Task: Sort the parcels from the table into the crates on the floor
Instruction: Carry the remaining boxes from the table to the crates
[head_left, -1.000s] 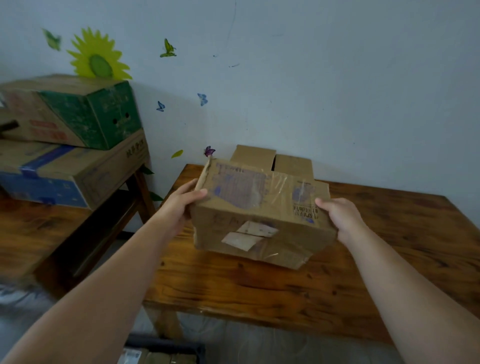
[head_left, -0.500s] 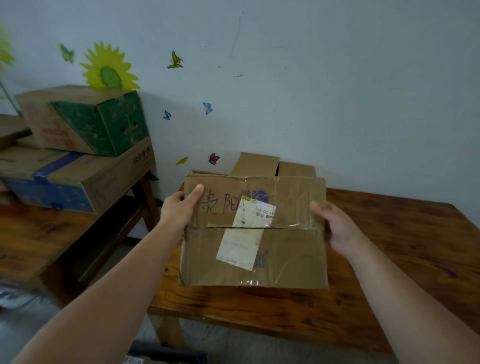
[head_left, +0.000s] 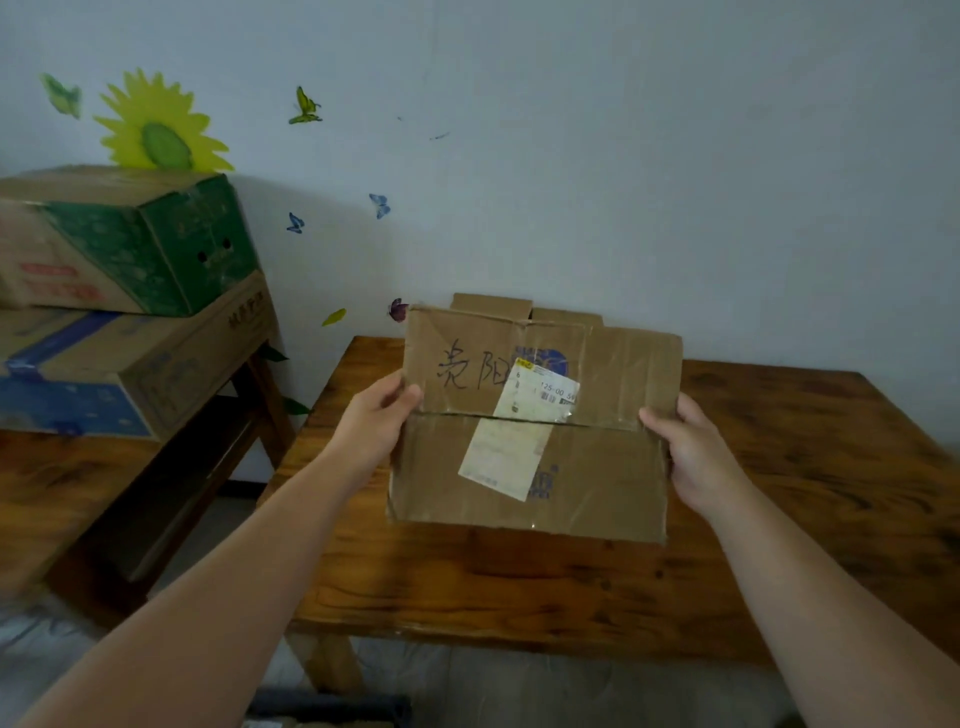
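A parcel (head_left: 535, 431) is held above the worktop (head_left: 779, 519), the left hand (head_left: 376, 423) on its left edge and the right hand (head_left: 691, 457) on its right edge. Behind it, another box (head_left: 493, 305) stands against the wall. To the left, 2 boxes (head_left: 130, 291) are stacked on a side table (head_left: 62, 483).

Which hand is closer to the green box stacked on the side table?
Left. The left hand grips the parcel's left edge, on the side toward the green box. The right hand holds the opposite edge, farther away.
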